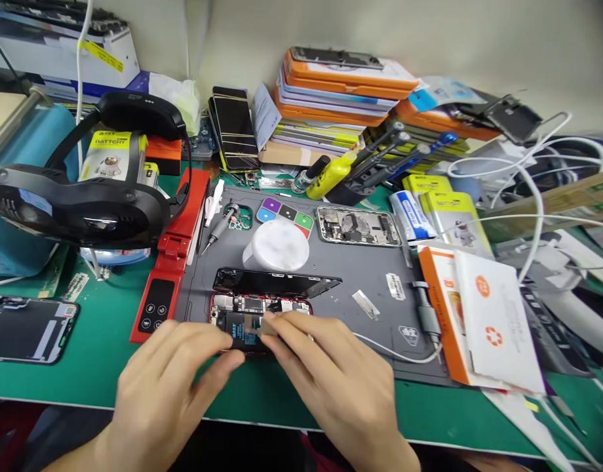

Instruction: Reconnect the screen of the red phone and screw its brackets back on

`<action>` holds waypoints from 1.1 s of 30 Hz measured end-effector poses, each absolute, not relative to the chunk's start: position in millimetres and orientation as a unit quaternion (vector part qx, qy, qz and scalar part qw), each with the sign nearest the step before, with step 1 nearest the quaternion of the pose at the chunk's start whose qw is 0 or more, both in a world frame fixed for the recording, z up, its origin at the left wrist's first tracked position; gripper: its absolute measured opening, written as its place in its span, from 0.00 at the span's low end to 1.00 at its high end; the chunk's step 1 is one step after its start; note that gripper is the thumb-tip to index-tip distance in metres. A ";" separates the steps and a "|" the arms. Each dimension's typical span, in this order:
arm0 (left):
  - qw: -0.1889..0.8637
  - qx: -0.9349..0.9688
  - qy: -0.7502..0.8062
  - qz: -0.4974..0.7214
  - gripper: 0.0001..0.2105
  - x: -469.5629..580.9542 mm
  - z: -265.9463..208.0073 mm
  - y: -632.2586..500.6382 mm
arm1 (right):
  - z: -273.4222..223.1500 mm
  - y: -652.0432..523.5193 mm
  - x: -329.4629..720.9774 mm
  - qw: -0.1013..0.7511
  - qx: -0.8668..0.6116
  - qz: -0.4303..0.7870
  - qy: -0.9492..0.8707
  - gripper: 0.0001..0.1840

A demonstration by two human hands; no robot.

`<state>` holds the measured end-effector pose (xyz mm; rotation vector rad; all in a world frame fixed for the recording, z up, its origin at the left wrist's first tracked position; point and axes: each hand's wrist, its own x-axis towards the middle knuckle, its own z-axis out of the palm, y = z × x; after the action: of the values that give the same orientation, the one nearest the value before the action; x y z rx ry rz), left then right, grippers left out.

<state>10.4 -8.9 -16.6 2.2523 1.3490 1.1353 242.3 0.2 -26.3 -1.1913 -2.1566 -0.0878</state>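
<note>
An opened phone [223, 303] with a red frame lies in front of me, its innards showing. Its black screen [276, 283] stands tilted up along the far edge. A black battery [236, 328] with blue print sits inside. My left hand [176, 370] has thumb and index finger closed on the phone's near left corner. Over the battery, my right hand [331, 367] pinches a small thin flat piece [267, 326], partly hidden by the fingertips; its kind cannot be made out.
Behind the phone stands a round white container [276, 246]. Another opened phone [359, 226] and a screwdriver [217, 231] lie on the grey mat [331, 328]. A red device [168, 275] and a black headset [85, 203] are at left, orange boxes [444, 314] at right.
</note>
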 end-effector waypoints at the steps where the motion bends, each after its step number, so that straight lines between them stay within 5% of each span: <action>1: 0.094 0.798 0.457 0.382 0.01 8.9 -13.9 -8.6 | -27.9 4.2 241.9 0.321 -0.470 -0.045 -0.821 0.10; 10: -0.064 0.865 0.423 0.260 0.10 17.5 -25.1 3.2 | -35.3 17.3 235.2 0.279 -0.496 -0.041 -0.821 0.09; 33: -0.038 0.807 0.502 0.310 0.15 15.5 -23.4 7.0 | -33.8 6.0 247.8 0.327 -0.507 -0.042 -0.797 0.12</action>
<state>15.5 7.0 -23.4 2.5982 1.6164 0.9980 247.8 6.0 -33.8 -1.3266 -2.0863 -0.1108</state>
